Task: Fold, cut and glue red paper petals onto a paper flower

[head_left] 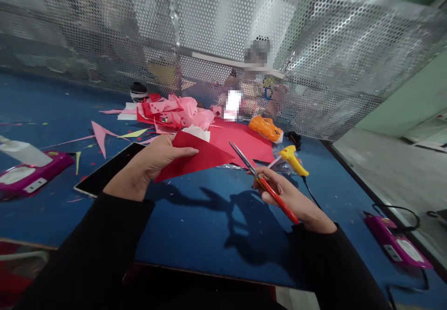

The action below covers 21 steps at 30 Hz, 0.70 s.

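Observation:
My left hand grips a folded piece of red paper by its left side, thumb on top, above the blue table. In my right hand is a pair of scissors with red handles, their metal blades pointing up and away toward the paper's right tip. The blades look nearly closed and appear apart from the paper. Behind the folded piece lies a larger red sheet. Just beyond my right hand rests a yellow glue gun with a black cord.
A heap of pink and red paper scraps lies at the back. Nearby are an orange packet, a dark flat panel and purple power strips at both sides. A perforated metal screen bounds the blue table.

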{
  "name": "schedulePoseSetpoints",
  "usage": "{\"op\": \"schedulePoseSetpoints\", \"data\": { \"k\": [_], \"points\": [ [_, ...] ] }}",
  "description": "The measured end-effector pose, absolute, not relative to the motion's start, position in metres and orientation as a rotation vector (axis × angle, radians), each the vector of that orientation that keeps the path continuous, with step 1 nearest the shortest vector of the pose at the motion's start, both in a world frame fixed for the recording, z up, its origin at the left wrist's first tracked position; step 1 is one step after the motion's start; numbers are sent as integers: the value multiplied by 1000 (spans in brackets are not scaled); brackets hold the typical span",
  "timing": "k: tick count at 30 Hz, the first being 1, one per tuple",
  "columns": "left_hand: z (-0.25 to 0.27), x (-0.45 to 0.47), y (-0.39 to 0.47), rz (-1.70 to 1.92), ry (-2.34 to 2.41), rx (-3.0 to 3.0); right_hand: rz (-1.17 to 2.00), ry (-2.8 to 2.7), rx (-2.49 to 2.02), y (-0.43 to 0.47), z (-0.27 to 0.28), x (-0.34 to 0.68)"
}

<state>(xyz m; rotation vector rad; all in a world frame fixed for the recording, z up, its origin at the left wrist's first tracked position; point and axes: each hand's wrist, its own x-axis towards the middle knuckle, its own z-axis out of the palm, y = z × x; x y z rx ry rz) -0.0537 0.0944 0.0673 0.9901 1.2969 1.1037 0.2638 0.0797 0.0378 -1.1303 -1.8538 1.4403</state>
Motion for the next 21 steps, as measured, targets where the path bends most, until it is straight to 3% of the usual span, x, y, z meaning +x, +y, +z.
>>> {"op": "schedulePoseSetpoints", "data": {
  "k": [11,21],
  "points": [
    [65,-52,95,1113,1344,1031,1356,-1877,-1263,75,42,264],
    [63,-50,94,1094,1293,1074,1492,-1805,-1172,77,38,263]
  ]
}}
